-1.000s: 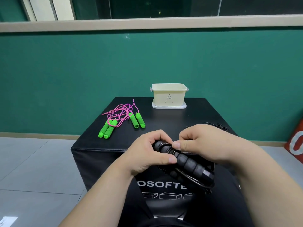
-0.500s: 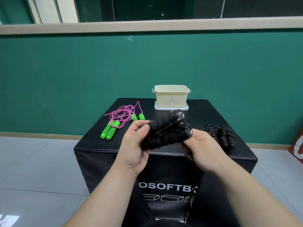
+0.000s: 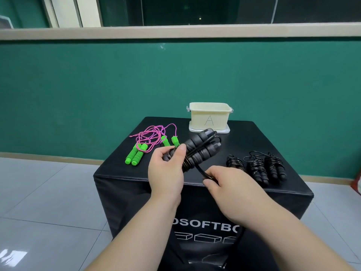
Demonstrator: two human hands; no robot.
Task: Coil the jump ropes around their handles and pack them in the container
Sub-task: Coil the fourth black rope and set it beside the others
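The black jump rope (image 3: 202, 148) is showing two ribbed foam handles lying side by side and slanting up and away from the gripping fingers. Several turns of thin black cord (image 3: 187, 163) are lying around their lower part. The bundle is hovering above the near half of the black box (image 3: 254, 137), apart from its top.

Beyond the handles' far tips, the cream container (image 3: 210, 118) marked "A" is standing open at the box's back edge, with bare black surface showing to either side of it. Left of the grip, green-handled ropes (image 3: 136, 153) with loose pink cord are lying. To the right, three coiled black ropes (image 3: 256, 167) are lying near the front edge.

The left hand (image 3: 166, 173) is grasping the handles' lower ends, with the thumb pressing over the top and the fingers curling beneath. A strand is running from the wraps down to the right hand (image 3: 230, 186), which is pinching it just below and right of that grasp. More cord is hanging down in front of the box.
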